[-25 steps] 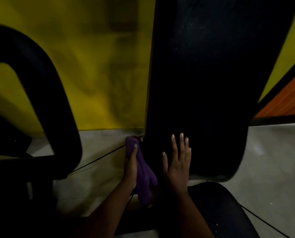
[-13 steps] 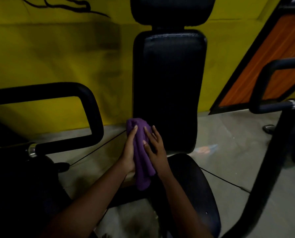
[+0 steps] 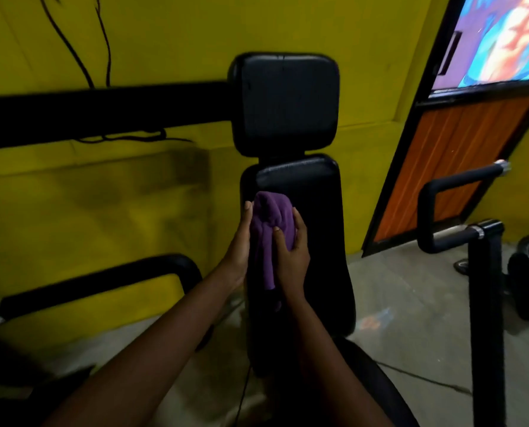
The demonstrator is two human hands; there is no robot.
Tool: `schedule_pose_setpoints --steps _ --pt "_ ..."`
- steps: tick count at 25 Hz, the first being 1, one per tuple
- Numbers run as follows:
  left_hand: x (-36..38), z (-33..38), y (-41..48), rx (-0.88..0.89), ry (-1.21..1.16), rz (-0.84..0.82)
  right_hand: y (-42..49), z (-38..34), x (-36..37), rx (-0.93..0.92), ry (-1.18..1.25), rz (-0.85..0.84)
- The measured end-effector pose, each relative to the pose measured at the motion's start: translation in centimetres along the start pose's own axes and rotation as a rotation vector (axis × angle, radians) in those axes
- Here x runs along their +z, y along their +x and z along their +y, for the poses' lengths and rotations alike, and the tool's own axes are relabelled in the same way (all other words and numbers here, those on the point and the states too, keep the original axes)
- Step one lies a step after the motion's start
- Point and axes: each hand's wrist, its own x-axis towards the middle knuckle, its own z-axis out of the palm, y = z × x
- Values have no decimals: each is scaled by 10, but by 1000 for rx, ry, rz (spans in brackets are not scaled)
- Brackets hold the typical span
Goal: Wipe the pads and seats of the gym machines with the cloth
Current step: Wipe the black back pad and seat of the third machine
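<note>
A purple cloth (image 3: 271, 223) is pressed against the upper left part of the black back pad (image 3: 315, 241) of a gym machine. My left hand (image 3: 240, 248) holds the cloth along its left edge at the pad's side. My right hand (image 3: 291, 251) lies flat over the cloth, fingers curled on it. Above the back pad stands a black head pad (image 3: 283, 103). The black seat (image 3: 365, 383) lies below, partly hidden by my right forearm.
Black padded handles flank the seat, a left handle (image 3: 103, 282) and a right handle (image 3: 451, 208) on a black post (image 3: 488, 318). A yellow wall (image 3: 103, 211) stands behind, with a black bar (image 3: 103, 109) across it. An orange door panel (image 3: 442, 161) is at right. The floor (image 3: 405, 303) is grey concrete.
The view has pulled back and tilted up. Both hands have carried the cloth from the pad's lower left edge up to its upper part. My right hand came off the bare pad onto the cloth.
</note>
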Motion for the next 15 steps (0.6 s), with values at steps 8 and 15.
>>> schedule_pose_setpoints --steps 8,15 --pt "-29 103 122 304 162 136 123 -34 61 -268 -125 325" --pt "-24 120 182 322 59 -40 185 -41 130 -413 -608 310"
